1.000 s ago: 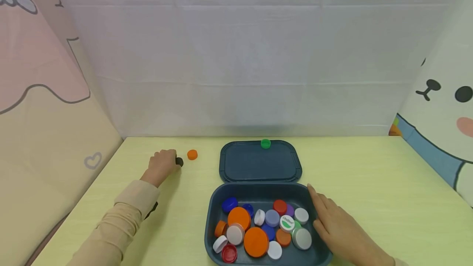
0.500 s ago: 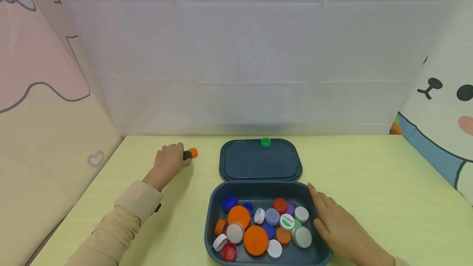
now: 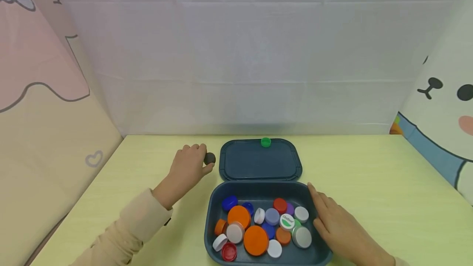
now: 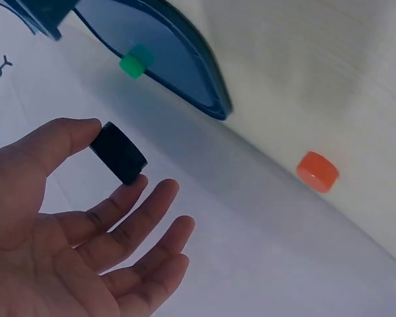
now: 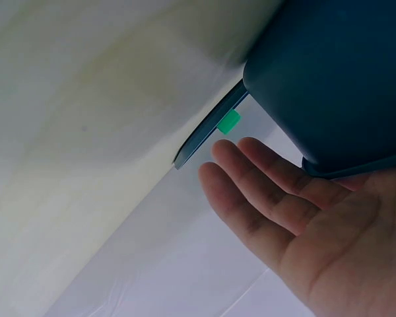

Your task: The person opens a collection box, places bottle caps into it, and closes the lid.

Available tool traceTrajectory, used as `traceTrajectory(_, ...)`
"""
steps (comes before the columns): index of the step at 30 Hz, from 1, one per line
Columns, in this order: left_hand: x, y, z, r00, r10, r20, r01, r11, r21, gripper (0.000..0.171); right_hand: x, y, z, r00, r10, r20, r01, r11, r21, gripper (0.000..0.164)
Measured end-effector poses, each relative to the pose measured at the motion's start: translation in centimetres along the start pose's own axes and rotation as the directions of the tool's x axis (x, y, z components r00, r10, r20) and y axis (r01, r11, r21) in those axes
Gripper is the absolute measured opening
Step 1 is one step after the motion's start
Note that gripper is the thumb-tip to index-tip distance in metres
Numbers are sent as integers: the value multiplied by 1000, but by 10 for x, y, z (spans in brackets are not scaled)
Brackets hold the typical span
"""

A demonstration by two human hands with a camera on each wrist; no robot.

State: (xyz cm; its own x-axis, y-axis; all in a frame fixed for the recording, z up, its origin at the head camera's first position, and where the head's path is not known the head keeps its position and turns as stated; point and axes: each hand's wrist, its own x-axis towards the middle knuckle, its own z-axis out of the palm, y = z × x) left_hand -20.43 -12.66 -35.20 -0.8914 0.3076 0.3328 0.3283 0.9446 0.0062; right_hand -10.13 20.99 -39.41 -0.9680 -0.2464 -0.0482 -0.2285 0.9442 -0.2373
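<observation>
My left hand (image 3: 187,165) pinches a black bottle cap (image 3: 210,159) between thumb and forefinger, left of the dark blue lid. In the left wrist view the black cap (image 4: 120,153) is held clear of the table, the other fingers spread loosely below it. An orange cap (image 4: 317,172) lies on the table there; in the head view it is hidden behind this hand. My right hand (image 3: 340,227) rests at the right rim of the dark blue box (image 3: 212,212), fingers straight. Its fingers (image 5: 244,211) show beside the box wall in the right wrist view.
Inside the box lie several loose caps, among them a large orange cap (image 3: 256,240), a red cap (image 3: 229,252) and a white cap (image 3: 274,248). Behind the box, the lid (image 3: 260,161) lies flat with a green cap (image 3: 265,142) at its far edge. A white curtain (image 3: 236,52) hangs behind.
My left hand has moved right with the black cap, past the orange cap, which it now covers in the head view. The right hand and the box have stayed put.
</observation>
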Motion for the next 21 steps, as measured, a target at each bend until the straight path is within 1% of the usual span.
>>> traceTrajectory(3, -6, 13, -5, 998, 56, -35, -56, 998, -1, 36, 0, 0, 0, 1000, 8, 8, -8, 1000, 5, 69)
traceTrajectory(6, -11, 26, -8, 993, 108, -54, -108, 994, 12, 37, 0, 0, 0, 1000, 13, 13, -13, 1000, 9, 69)
traceTrajectory(10, -18, 43, -13, 987, 158, -40, -157, 987, 31, 42, 0, 0, 0, 1000, 17, 14, -17, 1000, 10, 69)
traceTrajectory(13, -24, 54, -15, 982, 188, -8, -187, 982, 27, 43, 1, -1, 0, 1000, 18, 16, -18, 1000, 13, 69)
traceTrajectory(16, -29, 64, -15, 976, 214, 43, -215, 976, 20, 43, 2, -1, 1, 1000, 19, 17, -20, 1000, 15, 69)
traceTrajectory(19, -34, 73, -15, 964, 247, 96, -251, 967, 32, 44, 2, -1, 1, 1000, 21, 17, -21, 1000, 14, 69)
traceTrajectory(21, -37, 79, -14, 952, 272, 138, -280, 959, 37, 45, 1, -1, 1, 1000, 18, 14, -18, 1000, 14, 69)
